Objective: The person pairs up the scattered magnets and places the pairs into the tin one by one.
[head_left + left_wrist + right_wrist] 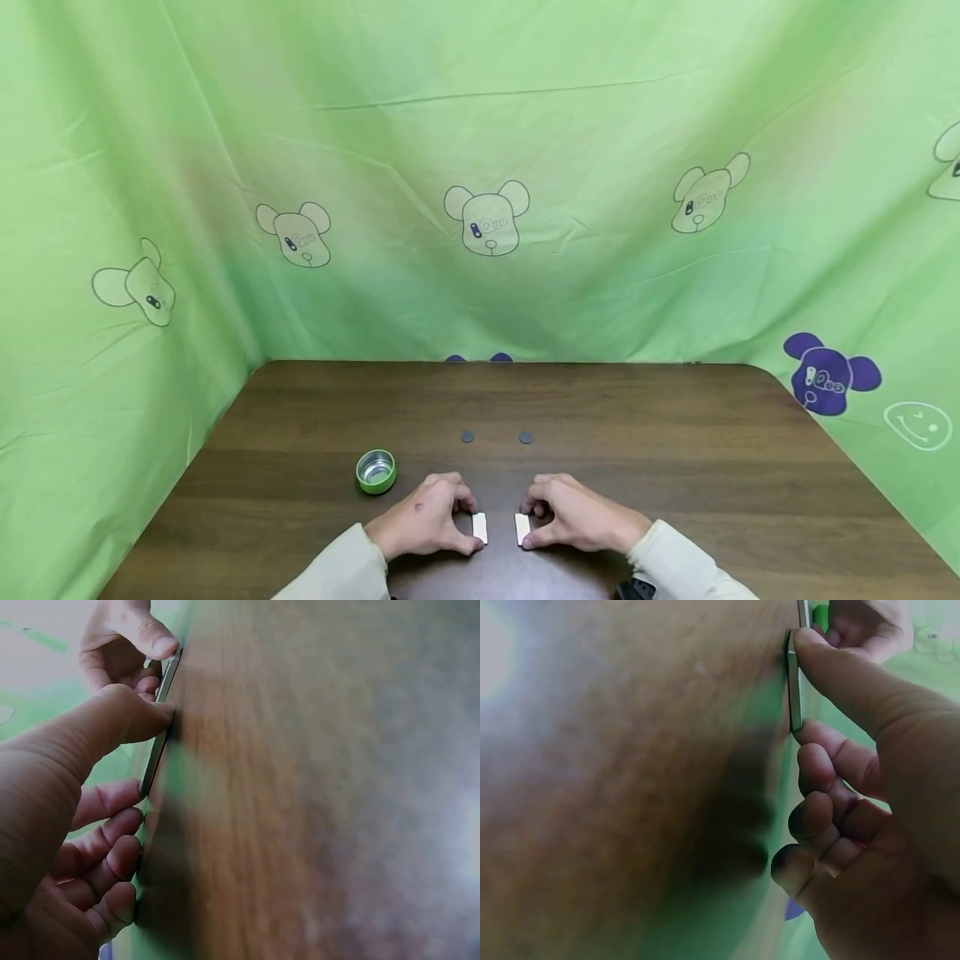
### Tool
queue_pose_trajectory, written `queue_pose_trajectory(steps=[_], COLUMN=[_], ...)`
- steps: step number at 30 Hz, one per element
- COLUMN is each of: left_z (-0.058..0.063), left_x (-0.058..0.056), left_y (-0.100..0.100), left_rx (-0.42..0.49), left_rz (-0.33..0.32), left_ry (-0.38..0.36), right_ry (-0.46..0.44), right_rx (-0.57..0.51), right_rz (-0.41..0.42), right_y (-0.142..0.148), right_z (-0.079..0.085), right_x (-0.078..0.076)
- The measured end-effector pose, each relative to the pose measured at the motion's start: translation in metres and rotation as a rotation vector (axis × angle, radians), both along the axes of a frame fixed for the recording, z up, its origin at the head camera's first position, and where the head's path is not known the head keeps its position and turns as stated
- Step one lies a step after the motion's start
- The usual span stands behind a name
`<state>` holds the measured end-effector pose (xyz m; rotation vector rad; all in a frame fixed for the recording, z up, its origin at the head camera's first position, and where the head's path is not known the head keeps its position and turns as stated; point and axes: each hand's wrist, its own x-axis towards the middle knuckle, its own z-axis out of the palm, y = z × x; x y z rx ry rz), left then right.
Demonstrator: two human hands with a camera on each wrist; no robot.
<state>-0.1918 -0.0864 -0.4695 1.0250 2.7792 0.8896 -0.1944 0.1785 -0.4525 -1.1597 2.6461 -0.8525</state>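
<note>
Two small white rectangular tiles lie close over the brown table, side by side with a gap between them. My left hand (423,518) pinches the left tile (480,528) by its near and far ends, between thumb and forefinger. On the other side, my right hand (585,515) has the right tile (522,529) in the same kind of pinch. From the left wrist, the left tile (155,761) appears edge-on as a thin flat slab, low against the wood. The right wrist view shows the right tile (794,694) just as thin, the other fingers curled beside it.
Beyond the hands sit two small dark round discs, a left disc (468,437) and a right disc (526,437). A green bowl (376,472) with a shiny metal inside stands left of them. Green patterned cloth (390,292) hangs behind the wooden table (675,433).
</note>
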Motion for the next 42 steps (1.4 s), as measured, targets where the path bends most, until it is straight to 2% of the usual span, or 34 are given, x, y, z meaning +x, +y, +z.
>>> queue_pose_trajectory(steps=[10, 28, 37, 42], left_z=[0.001, 0.002, 0.003, 0.003], left_x=[-0.003, -0.006, -0.006, -0.005], left_y=[0.005, 0.012, 0.014, 0.018], left_rx=[-0.015, -0.031, -0.031, -0.033], left_rz=[0.012, 0.025, 0.024, 0.008], left_ry=[-0.041, -0.041, -0.026, -0.005], right_ry=[0.016, 0.026, 0.048, 0.014], right_rx=[0.043, 0.064, 0.048, 0.057], right_rz=[0.001, -0.019, 0.007, 0.001], right_y=[-0.007, -0.013, -0.017, -0.020], right_z=[0.003, 0.004, 0.004, 0.003], right_x=[-0.004, -0.005, -0.007, -0.008])
